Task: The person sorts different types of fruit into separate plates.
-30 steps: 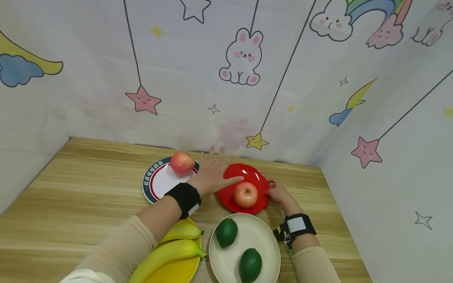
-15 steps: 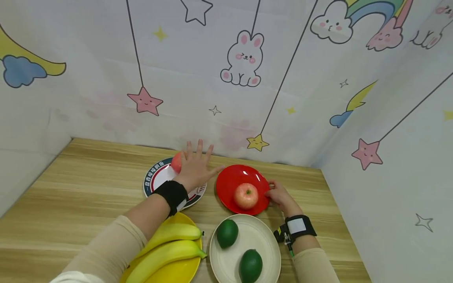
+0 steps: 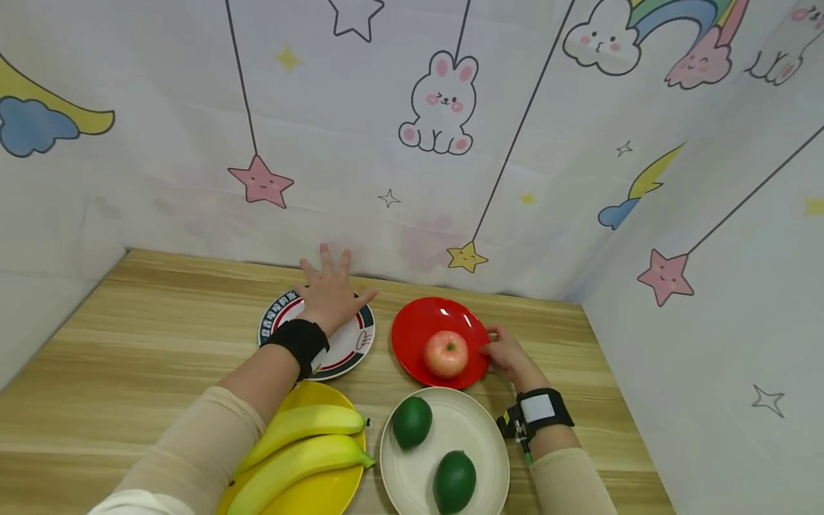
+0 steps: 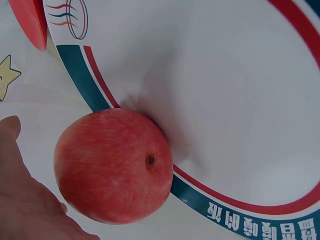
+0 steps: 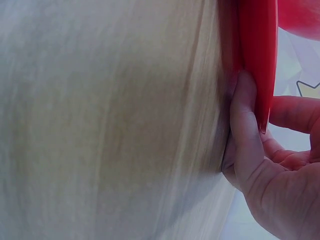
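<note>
Left hand [image 3: 330,297] moved left off the glossy red plate [image 3: 418,325], now fingers spread above the round red apple [image 4: 114,165] on the white plate with dark rim [image 3: 350,343], not yet gripping. Right hand [image 3: 505,355] pinches the red plate's right rim; second apple [image 3: 445,353] sits there. Bananas [image 3: 302,443] and green fruit [image 3: 412,422] near, nothing blocks.

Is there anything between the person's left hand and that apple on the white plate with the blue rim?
Nothing visible. The left hand hovers with spread fingers right over the apple on the white plate; the wrist view shows only open air between palm and fruit.
</note>
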Action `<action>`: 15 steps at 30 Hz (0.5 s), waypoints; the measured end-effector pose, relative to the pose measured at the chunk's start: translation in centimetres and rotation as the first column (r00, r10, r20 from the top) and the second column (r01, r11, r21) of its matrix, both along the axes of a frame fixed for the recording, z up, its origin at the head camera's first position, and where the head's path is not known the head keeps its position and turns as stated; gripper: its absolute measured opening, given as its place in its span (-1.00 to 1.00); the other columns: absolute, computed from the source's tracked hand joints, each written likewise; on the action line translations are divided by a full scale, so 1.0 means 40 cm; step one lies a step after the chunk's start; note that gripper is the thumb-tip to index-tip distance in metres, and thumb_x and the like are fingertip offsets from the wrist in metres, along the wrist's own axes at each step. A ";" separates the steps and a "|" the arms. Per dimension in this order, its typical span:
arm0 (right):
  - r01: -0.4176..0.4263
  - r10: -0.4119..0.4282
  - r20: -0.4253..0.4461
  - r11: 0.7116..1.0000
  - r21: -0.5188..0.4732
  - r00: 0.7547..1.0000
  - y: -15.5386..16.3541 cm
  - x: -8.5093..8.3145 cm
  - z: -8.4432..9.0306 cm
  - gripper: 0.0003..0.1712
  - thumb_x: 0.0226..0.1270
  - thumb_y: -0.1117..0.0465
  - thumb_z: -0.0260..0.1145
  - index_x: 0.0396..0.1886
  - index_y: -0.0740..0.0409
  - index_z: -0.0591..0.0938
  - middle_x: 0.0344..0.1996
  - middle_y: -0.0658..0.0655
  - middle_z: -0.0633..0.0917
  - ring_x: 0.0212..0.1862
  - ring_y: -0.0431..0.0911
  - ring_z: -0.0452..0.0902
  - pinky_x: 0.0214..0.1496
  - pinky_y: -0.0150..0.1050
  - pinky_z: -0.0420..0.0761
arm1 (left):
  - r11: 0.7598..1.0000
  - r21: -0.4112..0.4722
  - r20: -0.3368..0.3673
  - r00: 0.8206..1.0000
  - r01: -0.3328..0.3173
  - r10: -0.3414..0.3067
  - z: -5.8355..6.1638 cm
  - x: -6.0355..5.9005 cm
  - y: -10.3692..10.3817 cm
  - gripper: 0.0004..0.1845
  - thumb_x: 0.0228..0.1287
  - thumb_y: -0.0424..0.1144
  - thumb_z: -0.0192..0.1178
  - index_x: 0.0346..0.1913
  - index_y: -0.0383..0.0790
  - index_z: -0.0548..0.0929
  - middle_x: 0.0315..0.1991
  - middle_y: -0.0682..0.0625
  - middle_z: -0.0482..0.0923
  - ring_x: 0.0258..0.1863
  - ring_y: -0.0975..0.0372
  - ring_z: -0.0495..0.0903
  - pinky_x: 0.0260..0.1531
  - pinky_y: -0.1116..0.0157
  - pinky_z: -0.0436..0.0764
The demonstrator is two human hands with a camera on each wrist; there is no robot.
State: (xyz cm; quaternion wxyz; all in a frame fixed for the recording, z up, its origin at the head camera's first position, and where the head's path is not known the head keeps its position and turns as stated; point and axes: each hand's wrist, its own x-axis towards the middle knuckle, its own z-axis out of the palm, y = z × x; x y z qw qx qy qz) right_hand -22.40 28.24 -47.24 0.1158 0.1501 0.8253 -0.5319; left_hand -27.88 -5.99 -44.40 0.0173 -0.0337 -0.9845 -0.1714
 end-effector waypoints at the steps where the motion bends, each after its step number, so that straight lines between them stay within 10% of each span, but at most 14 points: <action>1: 0.002 -0.002 0.001 1.000 -0.001 1.000 0.001 0.000 -0.001 -0.43 0.36 0.56 0.17 0.36 0.40 0.36 0.14 0.44 0.51 -0.07 0.11 0.59 -0.28 -0.24 0.71 | 1.000 0.002 0.006 1.000 -0.009 0.009 0.000 -0.002 -0.002 0.17 0.37 0.44 0.16 0.75 -0.13 -0.11 0.69 -0.43 -0.37 0.52 -0.60 -0.16 0.26 -0.59 0.20; 15: 0.002 -0.002 -0.004 0.999 -0.044 1.000 0.000 0.000 -0.002 -0.39 0.33 0.57 0.13 0.38 0.46 0.31 0.08 0.40 0.53 -0.13 0.04 0.58 -0.27 -0.28 0.67 | 0.993 0.114 0.003 1.000 0.007 -0.007 -0.007 -0.001 -0.009 0.11 0.14 0.16 0.56 0.66 -0.10 0.21 0.58 -0.40 -0.04 0.40 -0.53 0.07 0.13 -0.49 0.46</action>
